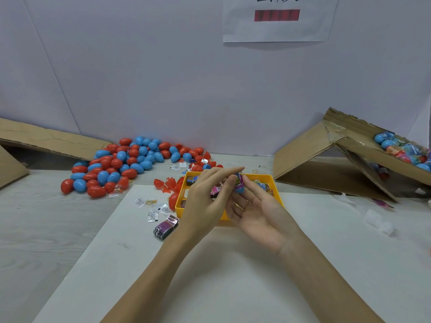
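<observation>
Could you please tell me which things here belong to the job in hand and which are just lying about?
In use: blue egg, gripped by left hand and right hand; yellow tray of labels; pile of red and blue eggs; cardboard box of labelled eggs.
Lying about: white sachets; flat cardboard at left; paper sign on the wall.

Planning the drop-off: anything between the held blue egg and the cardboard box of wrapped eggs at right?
Nothing visible. The left hand and right hand hold the blue egg above the yellow tray; only open table lies toward the cardboard box.
</observation>
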A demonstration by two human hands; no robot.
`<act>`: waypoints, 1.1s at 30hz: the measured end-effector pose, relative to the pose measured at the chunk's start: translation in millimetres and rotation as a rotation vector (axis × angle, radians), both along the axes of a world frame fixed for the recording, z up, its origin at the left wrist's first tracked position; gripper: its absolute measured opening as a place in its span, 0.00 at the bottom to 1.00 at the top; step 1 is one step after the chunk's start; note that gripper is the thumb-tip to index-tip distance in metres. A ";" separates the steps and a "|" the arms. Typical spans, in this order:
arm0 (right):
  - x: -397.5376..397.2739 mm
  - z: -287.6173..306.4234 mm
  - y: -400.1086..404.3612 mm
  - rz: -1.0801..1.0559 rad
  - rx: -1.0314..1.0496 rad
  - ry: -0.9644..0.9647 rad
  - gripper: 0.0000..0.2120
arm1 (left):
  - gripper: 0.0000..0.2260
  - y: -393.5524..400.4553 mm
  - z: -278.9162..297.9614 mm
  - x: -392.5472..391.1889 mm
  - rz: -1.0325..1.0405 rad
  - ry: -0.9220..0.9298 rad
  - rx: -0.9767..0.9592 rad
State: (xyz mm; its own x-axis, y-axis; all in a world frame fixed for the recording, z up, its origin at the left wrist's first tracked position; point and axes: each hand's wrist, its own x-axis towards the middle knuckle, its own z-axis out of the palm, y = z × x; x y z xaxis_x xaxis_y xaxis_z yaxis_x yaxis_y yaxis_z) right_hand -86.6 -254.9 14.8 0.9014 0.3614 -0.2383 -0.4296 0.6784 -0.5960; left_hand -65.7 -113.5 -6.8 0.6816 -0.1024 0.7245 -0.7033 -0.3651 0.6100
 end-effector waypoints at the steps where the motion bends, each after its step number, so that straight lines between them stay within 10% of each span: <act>1: -0.3 0.6 -2.2 -0.014 -0.020 -0.026 0.17 | 0.13 -0.2 0.5 -0.8 -0.030 0.027 0.004; 10: -4.4 -5.3 0.1 -0.300 -0.697 -0.407 0.17 | 0.23 5.0 0.8 2.9 -0.015 -0.054 0.196; 33: -0.5 -13.4 -1.0 -0.411 -1.138 -0.548 0.09 | 0.19 -1.0 -5.2 2.0 0.167 -0.147 0.260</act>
State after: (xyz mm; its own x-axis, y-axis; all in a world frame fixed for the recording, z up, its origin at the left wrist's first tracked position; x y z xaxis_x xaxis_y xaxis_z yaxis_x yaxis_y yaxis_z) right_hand -87.0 -255.9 1.4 0.9724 -0.1166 0.2022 0.1616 -0.2889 -0.9436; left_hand -63.6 -114.5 -12.0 0.5948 -0.1929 0.7804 -0.6943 -0.6126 0.3777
